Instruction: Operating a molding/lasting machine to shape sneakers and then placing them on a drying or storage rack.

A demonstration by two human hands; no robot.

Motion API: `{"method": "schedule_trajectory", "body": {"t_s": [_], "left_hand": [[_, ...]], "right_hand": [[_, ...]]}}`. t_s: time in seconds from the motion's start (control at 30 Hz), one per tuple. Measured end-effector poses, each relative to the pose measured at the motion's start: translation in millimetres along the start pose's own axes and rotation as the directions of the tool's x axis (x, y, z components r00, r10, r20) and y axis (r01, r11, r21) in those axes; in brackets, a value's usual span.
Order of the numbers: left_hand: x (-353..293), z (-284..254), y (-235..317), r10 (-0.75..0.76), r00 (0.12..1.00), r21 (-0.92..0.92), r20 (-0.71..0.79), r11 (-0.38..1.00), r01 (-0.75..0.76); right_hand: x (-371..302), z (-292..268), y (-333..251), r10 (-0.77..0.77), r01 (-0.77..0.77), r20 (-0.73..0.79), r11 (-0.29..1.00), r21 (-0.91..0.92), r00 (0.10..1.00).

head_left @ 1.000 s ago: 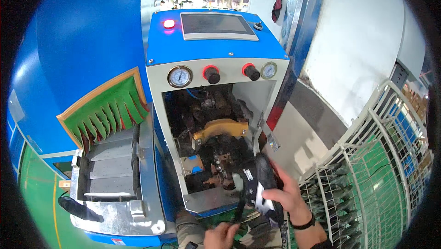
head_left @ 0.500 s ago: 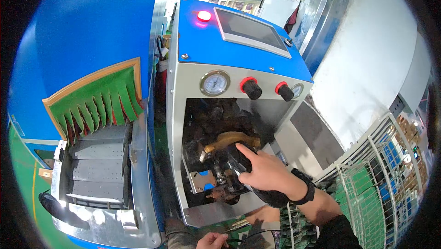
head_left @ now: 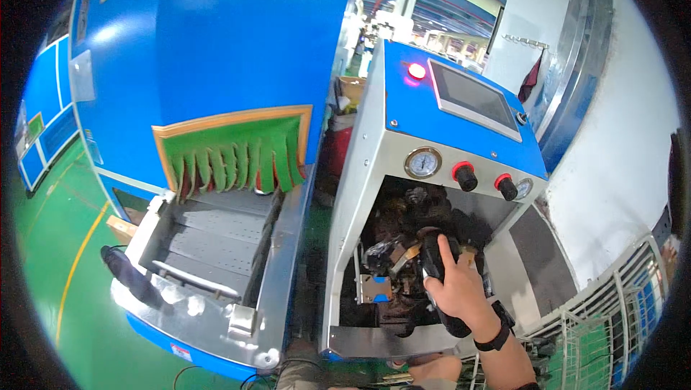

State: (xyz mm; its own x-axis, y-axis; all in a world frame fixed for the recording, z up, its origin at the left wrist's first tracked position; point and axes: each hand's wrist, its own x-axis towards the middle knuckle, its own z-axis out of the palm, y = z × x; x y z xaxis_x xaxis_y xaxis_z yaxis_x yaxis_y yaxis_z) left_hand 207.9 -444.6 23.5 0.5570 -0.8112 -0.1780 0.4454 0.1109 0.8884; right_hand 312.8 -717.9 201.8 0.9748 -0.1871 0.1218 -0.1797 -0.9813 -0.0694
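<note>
My right hand is inside the front opening of the blue-and-grey machine. It grips a dark, elongated piece that looks like a black shoe, the index finger stretched along its top and the thumb on its left side. Tan, worn parts of the machine's mould show just left of the shoe. A metal bracket with blue patches sits lower left in the opening. The shoe's far end blends into the dark interior. My left hand is out of view.
On the machine's top are a lit red button and a dark screen; a gauge and black knobs are on its front. Left stands a conveyor under a green strip curtain. White wire racks are at right.
The view has swung left, so the machine appears farther right. My right hand still holds the shoe, now more upright. The wide tan mould piece is mostly covered. My left hand has left the picture.
</note>
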Motion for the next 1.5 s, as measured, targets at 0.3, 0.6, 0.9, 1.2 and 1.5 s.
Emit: {"method": "schedule_trajectory", "body": {"t_s": [0.3,0.6,0.9,1.2,1.5], "left_hand": [[-28,40,19,0.065,0.958,-0.106,-0.278,0.99,-0.098],[2,26,18,0.053,0.945,-0.276,-0.324,0.95,-0.148],[16,61,-19,-0.344,0.922,-0.449,0.176,0.806,0.386],[-12,22,-65,-0.316,0.949,-0.433,0.009,0.854,0.288],[-49,-41,-70,-0.229,0.967,-0.53,-0.112,0.837,0.137]], "right_hand": [[-73,17,5,-0.124,0.155,-0.447,0.987,0.034,0.886],[-180,48,40,-0.152,0.332,-0.625,0.925,0.182,0.765],[-267,22,23,-0.541,0.567,-0.177,0.803,0.182,0.822],[-104,59,29,-0.136,-0.29,0.277,-0.702,0.65,0.951],[-221,81,102,0.247,0.09,0.059,-0.55,0.83,0.967]]}}
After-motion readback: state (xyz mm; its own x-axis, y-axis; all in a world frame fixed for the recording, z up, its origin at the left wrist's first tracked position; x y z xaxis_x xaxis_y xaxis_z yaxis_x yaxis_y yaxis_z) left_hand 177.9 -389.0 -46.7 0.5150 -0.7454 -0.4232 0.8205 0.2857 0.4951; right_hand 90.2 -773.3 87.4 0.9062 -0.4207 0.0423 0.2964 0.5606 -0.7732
